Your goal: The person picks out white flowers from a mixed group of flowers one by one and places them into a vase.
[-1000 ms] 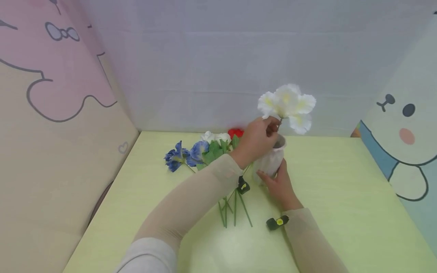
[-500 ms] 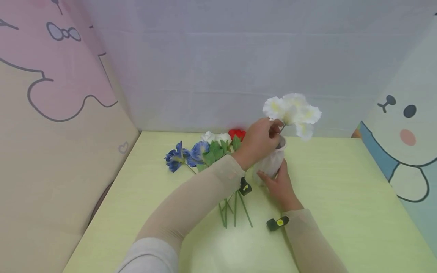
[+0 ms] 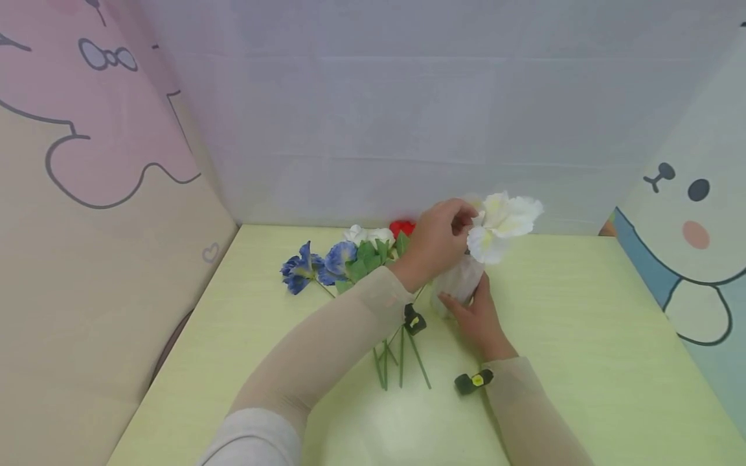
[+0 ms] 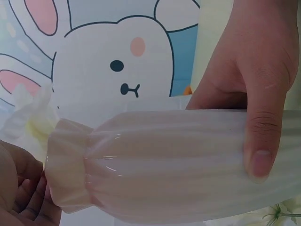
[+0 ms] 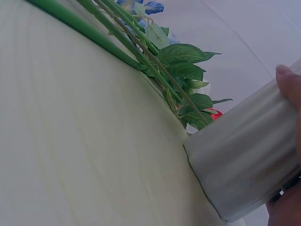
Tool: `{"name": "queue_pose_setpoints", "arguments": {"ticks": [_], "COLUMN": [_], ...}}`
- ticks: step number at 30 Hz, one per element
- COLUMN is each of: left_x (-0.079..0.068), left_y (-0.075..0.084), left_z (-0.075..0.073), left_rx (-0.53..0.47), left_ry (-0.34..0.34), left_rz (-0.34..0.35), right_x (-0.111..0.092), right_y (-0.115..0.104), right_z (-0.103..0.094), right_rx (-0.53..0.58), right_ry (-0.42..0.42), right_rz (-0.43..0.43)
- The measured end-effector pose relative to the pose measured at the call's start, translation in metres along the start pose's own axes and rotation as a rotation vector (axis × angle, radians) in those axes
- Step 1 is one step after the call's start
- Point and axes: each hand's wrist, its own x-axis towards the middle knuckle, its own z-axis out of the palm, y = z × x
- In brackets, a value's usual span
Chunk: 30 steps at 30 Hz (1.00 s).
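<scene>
A white flower [image 3: 504, 223] with yellow-tinged petals hangs right over the mouth of a white fluted vase [image 3: 457, 285]. My left hand [image 3: 437, 239] pinches the flower just under its head, fingertips at the vase's ruffled rim in the left wrist view. Lower down, my right hand [image 3: 480, 320] grips the body of the vase, its thumb [image 4: 262, 150] lying along the side. Petals and left fingers hide the vase's mouth in the head view. The right wrist view shows the vase's base [image 5: 207, 183] at the pale tabletop.
Left of the vase lie blue flowers [image 3: 303, 266], white flowers [image 3: 368, 234] and a red flower [image 3: 402, 228], their green stems [image 3: 401, 359] pointing toward the near edge. A pale cloth wall [image 3: 373, 129] stands behind the table [image 3: 583, 323]; printed cartoon panels flank both sides.
The white flower has come down toward the vase, its petals now covering the mouth that showed before. The right hand and the vase stay in place.
</scene>
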Motion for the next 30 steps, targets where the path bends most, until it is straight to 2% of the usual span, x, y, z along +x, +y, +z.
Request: {"name": "queue_pose_setpoints", "arguments": {"ticks": [8, 14, 18, 21, 24, 30], "left_x": [-0.011, -0.033, -0.052, -0.066, -0.079, -0.099], "left_y": [-0.003, -0.018, -0.031, -0.04, -0.047, -0.057], "left_z": [-0.014, -0.016, -0.015, -0.016, -0.016, -0.019], "left_rx": [-0.112, -0.125, -0.108, -0.106, -0.151, -0.225], "left_ry": [0.09, 0.199, 0.257, 0.31, 0.369, 0.45], "left_rz": [0.012, 0.114, 0.135, 0.124, 0.096, -0.009], "right_x": [0.0, 0.001, 0.0, 0.0, -0.001, -0.001], "right_y": [0.002, 0.005, 0.004, 0.002, 0.001, 0.001], "right_z": [0.0, 0.0, 0.001, 0.001, 0.002, 0.001], "right_rx": [0.007, 0.017, 0.015, 0.016, 0.017, 0.025], "right_ry": [0.032, 0.022, 0.014, 0.017, 0.019, 0.019], "right_rz": [-0.057, -0.06, -0.038, -0.033, -0.041, -0.037]}}
